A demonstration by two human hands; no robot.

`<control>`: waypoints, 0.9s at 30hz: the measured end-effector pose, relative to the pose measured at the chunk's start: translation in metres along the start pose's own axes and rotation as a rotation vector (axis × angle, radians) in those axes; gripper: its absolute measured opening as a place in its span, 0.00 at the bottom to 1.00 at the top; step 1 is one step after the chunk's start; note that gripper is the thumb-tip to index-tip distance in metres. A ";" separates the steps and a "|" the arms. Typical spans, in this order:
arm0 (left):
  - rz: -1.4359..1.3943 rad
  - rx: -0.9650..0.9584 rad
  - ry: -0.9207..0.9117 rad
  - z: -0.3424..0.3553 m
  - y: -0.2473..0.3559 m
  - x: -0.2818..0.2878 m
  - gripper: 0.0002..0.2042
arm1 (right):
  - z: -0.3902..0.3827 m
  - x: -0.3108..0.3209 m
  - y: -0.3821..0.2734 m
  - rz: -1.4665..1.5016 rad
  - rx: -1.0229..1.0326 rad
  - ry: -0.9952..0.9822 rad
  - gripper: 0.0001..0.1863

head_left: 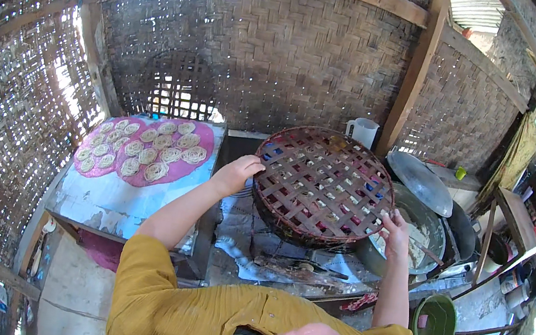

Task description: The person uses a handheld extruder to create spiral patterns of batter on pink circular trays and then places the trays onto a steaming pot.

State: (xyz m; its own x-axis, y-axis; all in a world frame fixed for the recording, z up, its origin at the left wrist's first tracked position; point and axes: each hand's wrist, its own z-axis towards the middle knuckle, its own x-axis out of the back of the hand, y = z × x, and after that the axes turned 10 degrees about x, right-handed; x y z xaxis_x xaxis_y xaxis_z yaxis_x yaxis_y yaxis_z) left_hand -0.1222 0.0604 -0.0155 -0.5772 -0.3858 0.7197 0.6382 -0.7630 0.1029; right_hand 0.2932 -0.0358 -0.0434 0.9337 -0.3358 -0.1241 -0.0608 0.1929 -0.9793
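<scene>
A large round tray [324, 188] of brown open-woven strips with a bound rim is between my hands. My left hand [237, 172] grips its left edge, fingers closed on the rim. On the opposite edge, lower right, my right hand [396, 235] has its thumb on top and its fingers around the rim. Beneath the tray a dark round vessel [269, 217] shows at the lower left; the tray covers most of it. White, pink and blue patches show through the gaps. Whether the tray rests on the vessel or hangs just above it, I cannot tell.
At left, a pale blue table [100, 201] bears pink round sheets [136, 174] with several coiled noodle rounds [156, 172]. Right of the tray are a basin [437, 247] with white contents, a metal lid [422, 182] and a white jug [362, 132]. A green bucket [436, 324] stands lower right.
</scene>
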 end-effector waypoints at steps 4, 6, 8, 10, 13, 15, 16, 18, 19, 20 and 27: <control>0.048 0.063 0.079 -0.009 -0.007 0.019 0.16 | -0.016 -0.012 -0.017 -0.256 0.171 0.274 0.32; 0.130 0.160 0.157 -0.017 -0.013 0.039 0.15 | -0.024 -0.023 -0.031 -0.315 0.395 0.309 0.30; 0.160 0.278 0.238 -0.027 -0.024 0.058 0.14 | -0.039 -0.040 -0.051 -0.357 0.622 0.349 0.28; 0.259 0.445 0.349 -0.047 -0.047 0.084 0.11 | -0.062 -0.078 -0.070 -0.360 0.848 0.288 0.21; 0.196 0.791 0.539 -0.071 -0.063 0.124 0.12 | -0.086 -0.122 -0.065 -0.364 1.077 -0.128 0.14; 0.224 0.970 0.606 -0.113 -0.095 0.145 0.14 | -0.106 -0.170 -0.072 -0.371 1.153 -0.427 0.08; 0.110 1.100 0.721 -0.139 -0.109 0.154 0.15 | -0.117 -0.194 -0.069 -0.345 1.030 -0.523 0.07; 0.005 1.222 0.847 -0.179 -0.128 0.166 0.15 | -0.120 -0.236 -0.050 -0.273 0.879 -0.665 0.07; -0.110 1.321 0.954 -0.197 -0.135 0.164 0.15 | -0.113 -0.259 -0.034 -0.231 0.853 -0.714 0.08; -0.221 1.413 1.062 -0.216 -0.141 0.168 0.14 | -0.106 -0.283 -0.023 -0.207 0.822 -0.738 0.07; -1.026 1.588 0.985 -0.247 -0.163 0.173 0.18 | 0.002 -0.455 0.065 -0.212 0.491 -0.455 0.11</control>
State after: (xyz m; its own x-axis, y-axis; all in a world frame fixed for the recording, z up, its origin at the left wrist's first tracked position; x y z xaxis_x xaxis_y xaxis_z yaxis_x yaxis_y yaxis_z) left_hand -0.4521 -0.0097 -0.0776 -0.5861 -0.7020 -0.4046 -0.5227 -0.0540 0.8508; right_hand -0.1352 0.1318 -0.0505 0.9692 -0.0140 0.2460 0.2057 0.5960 -0.7762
